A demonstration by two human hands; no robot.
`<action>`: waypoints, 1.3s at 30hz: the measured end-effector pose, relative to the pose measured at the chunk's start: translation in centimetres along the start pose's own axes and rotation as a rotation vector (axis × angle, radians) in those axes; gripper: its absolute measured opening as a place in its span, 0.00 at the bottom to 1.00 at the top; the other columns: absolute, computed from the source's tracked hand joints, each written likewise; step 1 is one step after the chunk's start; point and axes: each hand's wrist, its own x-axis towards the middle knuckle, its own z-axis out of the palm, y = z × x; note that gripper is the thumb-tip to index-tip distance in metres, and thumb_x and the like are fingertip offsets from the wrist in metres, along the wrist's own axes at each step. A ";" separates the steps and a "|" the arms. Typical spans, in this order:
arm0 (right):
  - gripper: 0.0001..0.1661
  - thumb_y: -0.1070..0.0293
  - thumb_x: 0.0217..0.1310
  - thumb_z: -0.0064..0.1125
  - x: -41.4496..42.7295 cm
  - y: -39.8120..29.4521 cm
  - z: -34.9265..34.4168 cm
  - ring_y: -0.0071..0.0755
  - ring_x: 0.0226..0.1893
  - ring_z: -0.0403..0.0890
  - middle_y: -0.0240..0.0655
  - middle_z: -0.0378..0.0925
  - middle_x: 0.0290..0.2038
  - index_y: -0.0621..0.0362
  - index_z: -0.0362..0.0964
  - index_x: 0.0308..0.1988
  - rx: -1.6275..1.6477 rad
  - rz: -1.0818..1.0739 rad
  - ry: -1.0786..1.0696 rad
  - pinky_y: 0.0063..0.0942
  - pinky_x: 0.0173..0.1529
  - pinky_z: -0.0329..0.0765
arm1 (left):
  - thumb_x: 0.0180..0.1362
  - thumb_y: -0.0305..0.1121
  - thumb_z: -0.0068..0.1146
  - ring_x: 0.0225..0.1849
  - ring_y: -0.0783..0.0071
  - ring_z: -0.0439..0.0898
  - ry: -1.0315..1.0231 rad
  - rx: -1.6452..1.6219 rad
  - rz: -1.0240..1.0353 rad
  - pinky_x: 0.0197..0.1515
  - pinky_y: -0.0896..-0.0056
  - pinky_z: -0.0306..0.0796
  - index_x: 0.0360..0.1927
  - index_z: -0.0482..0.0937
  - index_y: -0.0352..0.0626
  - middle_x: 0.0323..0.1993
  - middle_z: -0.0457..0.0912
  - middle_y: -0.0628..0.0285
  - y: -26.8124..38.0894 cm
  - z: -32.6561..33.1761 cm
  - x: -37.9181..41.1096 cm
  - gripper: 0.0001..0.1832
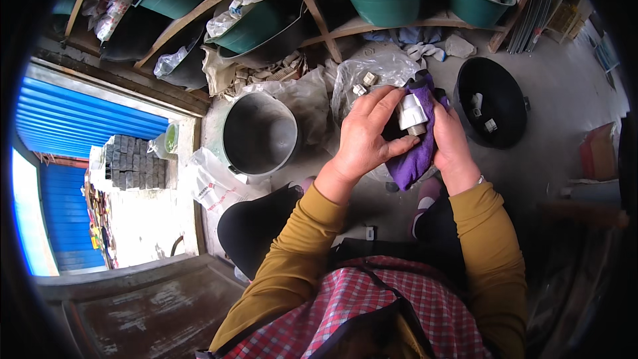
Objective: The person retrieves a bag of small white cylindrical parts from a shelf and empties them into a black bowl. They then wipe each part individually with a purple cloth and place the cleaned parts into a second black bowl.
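A white plastic pipe fitting (411, 111) with a threaded metal end sits between my two hands, the thread pointing down toward me. My left hand (368, 127) grips it from the left, fingers over its far end and thumb beside the thread. Bunched in my right hand (452, 142) is a purple cloth (409, 167) with dark edging, which lies against the fitting's right side and hangs below it. Just beyond my left fingers, small white fittings (369, 79) rest on a clear plastic bag (381, 66). Part of that bag is hidden by my hands.
A black tub (491, 71) holding a few white fittings stands at right; another dark bucket (260, 132) is at left. Green basins (384, 2) fill the wooden shelf (326, 35) ahead. A printed plastic bag (219, 184) lies near the doorway at left. A stone (459, 46) lies below the shelf.
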 end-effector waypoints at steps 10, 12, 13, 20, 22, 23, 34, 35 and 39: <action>0.12 0.71 0.57 0.50 -1.8 0.2 0.4 0.18 0.33 0.73 0.29 0.75 0.35 0.64 0.72 0.41 -0.268 -0.021 -0.133 0.19 0.38 0.71 | 0.37 0.26 0.58 0.37 0.69 0.77 0.151 -0.584 -0.441 0.40 0.73 0.71 0.46 0.68 0.35 0.38 0.75 0.59 -2.1 1.5 -1.7 0.27; 0.12 0.70 0.57 0.51 -2.1 0.3 0.6 0.20 0.33 0.74 0.31 0.75 0.35 0.65 0.71 0.41 -0.271 -0.052 -0.129 0.20 0.39 0.72 | 0.44 0.22 0.54 0.40 0.72 0.76 0.239 -1.169 -0.706 0.44 0.76 0.69 0.50 0.66 0.33 0.43 0.74 0.59 -3.5 1.3 -1.9 0.25; 0.12 0.70 0.57 0.51 -1.8 0.2 0.7 0.22 0.33 0.75 0.33 0.76 0.35 0.65 0.71 0.41 -0.247 -0.007 -0.093 0.20 0.39 0.73 | 0.44 0.23 0.53 0.43 0.70 0.75 0.247 -1.501 -0.716 0.47 0.75 0.68 0.52 0.66 0.34 0.44 0.74 0.58 -3.8 1.2 -2.0 0.26; 0.17 0.60 0.58 0.53 -1.0 1.2 0.3 0.20 0.30 0.73 0.31 0.75 0.34 0.63 0.71 0.40 -0.171 -0.108 0.065 0.19 0.35 0.69 | 0.37 0.21 0.60 0.41 0.76 0.72 0.010 -0.841 -0.619 0.45 0.78 0.66 0.49 0.66 0.37 0.39 0.73 0.64 -1.9 3.2 -1.5 0.30; 0.15 0.62 0.58 0.54 -1.8 1.3 0.3 0.19 0.30 0.72 0.29 0.74 0.32 0.63 0.71 0.38 -0.215 -0.053 0.001 0.20 0.35 0.69 | 0.38 0.26 0.61 0.39 0.75 0.72 0.097 -0.565 -0.575 0.43 0.76 0.67 0.46 0.68 0.36 0.39 0.73 0.61 -3.8 4.6 -2.0 0.27; 0.15 0.63 0.57 0.54 -2.1 1.2 0.0 0.18 0.30 0.72 0.29 0.74 0.31 0.64 0.71 0.38 -0.301 -0.048 -0.053 0.20 0.35 0.69 | 0.37 0.28 0.62 0.40 0.72 0.73 0.161 -0.607 -0.623 0.43 0.75 0.68 0.44 0.70 0.36 0.38 0.74 0.58 -4.2 5.0 -1.8 0.26; 0.15 0.71 0.55 0.56 -2.6 -9.5 -5.3 0.26 0.37 0.77 0.36 0.75 0.39 0.66 0.69 0.43 -0.152 -0.586 0.447 0.23 0.43 0.73 | 0.49 0.33 0.56 0.20 0.75 0.74 -0.230 -1.123 -1.196 0.21 0.75 0.71 0.35 0.70 0.28 0.25 0.75 0.58 -4.8 22.0 1.2 0.16; 0.17 0.70 0.55 0.55 -2.5 -9.9 -5.7 0.28 0.39 0.77 0.38 0.75 0.41 0.67 0.68 0.45 -0.133 -0.598 0.503 0.25 0.45 0.73 | 0.48 0.32 0.56 0.19 0.75 0.73 -0.275 -1.119 -1.155 0.20 0.75 0.70 0.33 0.71 0.30 0.22 0.75 0.58 -4.5 24.0 1.9 0.14; 0.23 0.67 0.57 0.52 -2.6 -10.3 -8.5 0.39 0.46 0.74 0.47 0.70 0.47 0.67 0.63 0.51 -0.647 -0.767 0.349 0.32 0.50 0.72 | 0.43 0.34 0.59 0.22 0.65 0.77 -0.351 -0.915 -1.037 0.26 0.70 0.72 0.38 0.71 0.29 0.24 0.77 0.53 -2.2 26.8 4.4 0.21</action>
